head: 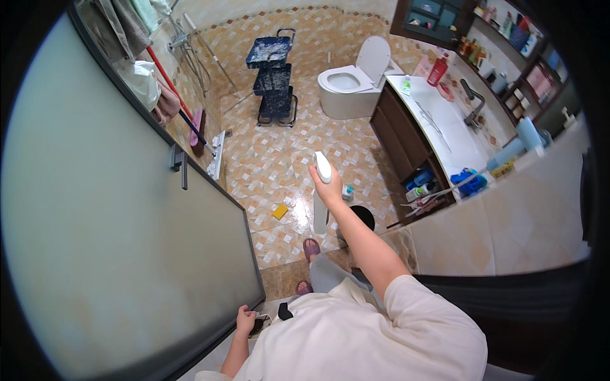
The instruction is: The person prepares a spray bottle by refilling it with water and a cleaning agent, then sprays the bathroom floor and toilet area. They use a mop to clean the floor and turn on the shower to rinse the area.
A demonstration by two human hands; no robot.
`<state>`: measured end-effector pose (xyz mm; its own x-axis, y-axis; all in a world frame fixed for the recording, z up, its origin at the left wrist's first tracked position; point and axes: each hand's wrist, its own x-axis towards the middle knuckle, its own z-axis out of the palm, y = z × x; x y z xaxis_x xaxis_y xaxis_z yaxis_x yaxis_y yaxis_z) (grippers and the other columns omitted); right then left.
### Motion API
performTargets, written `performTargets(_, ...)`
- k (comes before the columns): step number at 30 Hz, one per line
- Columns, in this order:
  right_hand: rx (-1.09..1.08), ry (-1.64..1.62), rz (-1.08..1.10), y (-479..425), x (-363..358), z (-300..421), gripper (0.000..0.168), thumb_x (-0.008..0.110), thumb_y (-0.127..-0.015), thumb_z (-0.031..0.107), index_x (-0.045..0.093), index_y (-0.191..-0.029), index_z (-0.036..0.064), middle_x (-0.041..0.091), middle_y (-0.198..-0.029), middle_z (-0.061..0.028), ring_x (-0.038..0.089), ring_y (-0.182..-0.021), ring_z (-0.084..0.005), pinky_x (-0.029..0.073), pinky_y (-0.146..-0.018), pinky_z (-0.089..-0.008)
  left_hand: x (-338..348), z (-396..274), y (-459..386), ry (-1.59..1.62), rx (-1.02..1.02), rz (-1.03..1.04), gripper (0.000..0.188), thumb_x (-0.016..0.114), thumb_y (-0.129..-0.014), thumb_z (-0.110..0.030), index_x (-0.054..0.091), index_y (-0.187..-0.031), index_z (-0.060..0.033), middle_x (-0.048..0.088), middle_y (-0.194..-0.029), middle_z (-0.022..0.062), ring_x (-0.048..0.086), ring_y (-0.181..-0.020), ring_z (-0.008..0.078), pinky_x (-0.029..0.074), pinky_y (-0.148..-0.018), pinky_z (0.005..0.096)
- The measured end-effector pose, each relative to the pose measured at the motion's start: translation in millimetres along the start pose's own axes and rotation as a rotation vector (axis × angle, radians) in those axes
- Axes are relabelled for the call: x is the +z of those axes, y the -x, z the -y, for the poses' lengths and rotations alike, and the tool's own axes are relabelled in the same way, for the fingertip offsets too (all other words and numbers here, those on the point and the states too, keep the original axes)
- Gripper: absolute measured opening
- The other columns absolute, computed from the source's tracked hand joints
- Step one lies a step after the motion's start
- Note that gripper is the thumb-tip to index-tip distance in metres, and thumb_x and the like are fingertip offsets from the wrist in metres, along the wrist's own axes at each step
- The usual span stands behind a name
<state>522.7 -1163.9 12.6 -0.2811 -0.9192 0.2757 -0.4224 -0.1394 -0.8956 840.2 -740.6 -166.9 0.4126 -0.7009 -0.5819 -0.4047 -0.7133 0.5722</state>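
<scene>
My right hand (330, 186) is stretched out over the tiled floor and grips a white spray bottle (324, 167) near its top. The lower body of the bottle hangs beneath the hand. Ahead stands a dark blue three-tier trolley (274, 78), its trays streaked with white residue. My left hand (246, 320) hangs low by the bottom of the frosted glass door (128, 205), fingers curled; whether anything is in them is hidden. On the floor lies a yellow sponge (280, 211). A small bottle with a teal top (348, 193) is just right of my right hand.
A black bin (363, 217) stands right of my forward foot. The toilet (345, 88) has its lid up. A vanity with a white basin (443, 114) runs along the right. Left, a broom (198, 131) and flat mop (217, 155) lean by the wall. A stone threshold (281, 282) crosses the doorway.
</scene>
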Motion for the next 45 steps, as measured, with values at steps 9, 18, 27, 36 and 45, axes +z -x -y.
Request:
performTargets(9, 0.101, 0.160, 0.096, -102, 84, -26, 0.037, 0.067, -0.078, 0.044, 0.063, -0.082, 0.007, 0.066, -0.080, -0.0154, 0.063, -0.078, -0.0378, 0.049, -0.068, -0.0459, 5, -2, -37, -0.124, -0.391, 0.089, 0.054, 0.070, -0.075, -0.020, 0.050, -0.122, -0.0007, 0.065, -0.103, 0.0185, 0.063, -0.096, 0.0290, 0.049, -0.086, 0.0370)
performTargets(18, 0.062, 0.256, 0.213, -165, 154, -54, 0.038, 0.067, -0.079, 0.045, 0.065, -0.082, 0.008, 0.066, -0.079, -0.0149, 0.063, -0.077, -0.0371, 0.049, -0.068, -0.0449, 19, -60, -79, -0.058, -0.441, 0.091, 0.054, 0.070, -0.075, -0.020, 0.050, -0.122, -0.0010, 0.065, -0.101, 0.0177, 0.063, -0.094, 0.0285, 0.049, -0.084, 0.0372)
performTargets(27, 0.151, 0.330, 0.284, -205, 221, -60, 0.032, 0.067, -0.077, 0.041, 0.067, -0.084, 0.009, 0.067, -0.081, -0.0157, 0.063, -0.078, -0.0380, 0.050, -0.068, -0.0462, 0, -88, -151, -0.060, -0.421, 0.135, 0.054, 0.069, -0.076, -0.020, 0.050, -0.122, -0.0013, 0.065, -0.098, 0.0170, 0.063, -0.091, 0.0280, 0.049, -0.083, 0.0374)
performTargets(36, 0.178, 0.288, 0.216, -230, 259, -68, 0.030, 0.069, -0.076, 0.036, 0.067, -0.085, 0.008, 0.068, -0.081, -0.0159, 0.064, -0.078, -0.0375, 0.050, -0.068, -0.0456, -35, -101, -226, -0.063, -0.406, 0.144, 0.053, 0.069, -0.076, -0.020, 0.050, -0.122, -0.0015, 0.066, -0.096, 0.0162, 0.064, -0.089, 0.0274, 0.050, -0.081, 0.0375)
performTargets(45, 0.060, 0.332, 0.211, -294, 290, -102, 0.031, 0.068, -0.076, 0.040, 0.065, -0.083, 0.009, 0.065, -0.083, -0.0146, 0.063, -0.079, -0.0370, 0.049, -0.068, -0.0460, -24, -136, -252, -0.063, -0.466, 0.124, 0.053, 0.069, -0.076, -0.020, 0.050, -0.122, -0.0018, 0.066, -0.094, 0.0154, 0.064, -0.086, 0.0269, 0.050, -0.079, 0.0377)
